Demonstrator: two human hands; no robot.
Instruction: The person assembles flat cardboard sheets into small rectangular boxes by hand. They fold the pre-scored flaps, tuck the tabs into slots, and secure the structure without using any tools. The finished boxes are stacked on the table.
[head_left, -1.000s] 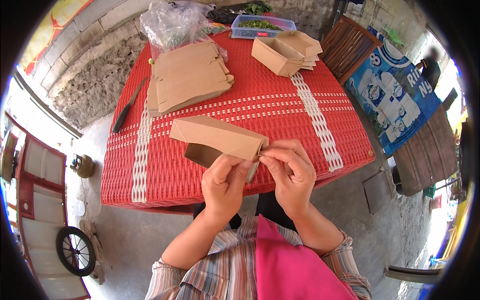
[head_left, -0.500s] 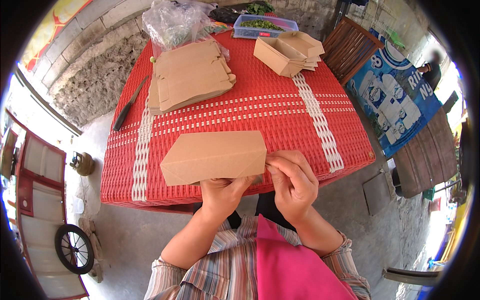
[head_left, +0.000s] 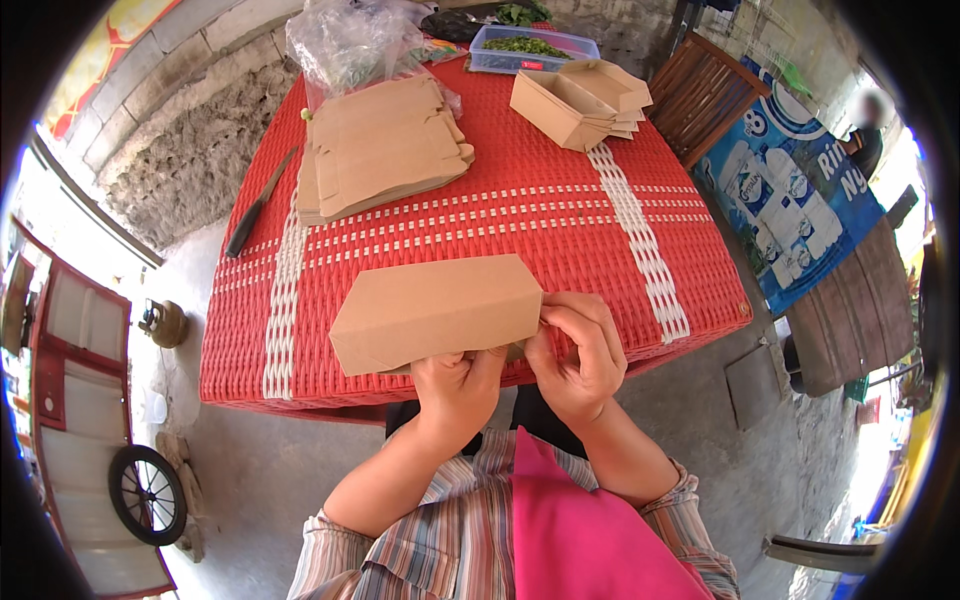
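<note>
A brown cardboard box (head_left: 437,308), partly folded into shape, is held above the near edge of the red woven table (head_left: 520,237). My left hand (head_left: 455,392) grips it from below, thumb at the near side and the other fingers hidden under the card. At the box's right end, my right hand (head_left: 580,352) pinches the corner between thumb and fingers. A stack of flat cardboard blanks (head_left: 385,150) lies farther back on the left. Folded boxes (head_left: 570,110) sit nested together at the back right.
A knife (head_left: 260,205) lies by the table's left edge. Toward the back are a clear plastic bag (head_left: 350,45) and a lidless plastic tub (head_left: 580,50) of chopped greens. A wooden chair (head_left: 705,98) stands beyond the right edge, and a gas cylinder (head_left: 164,324) on the floor at left.
The box has shifted slightly right and tilted, its right end a little higher. My right hand has moved in closer, its fingers curling more around the corner.
</note>
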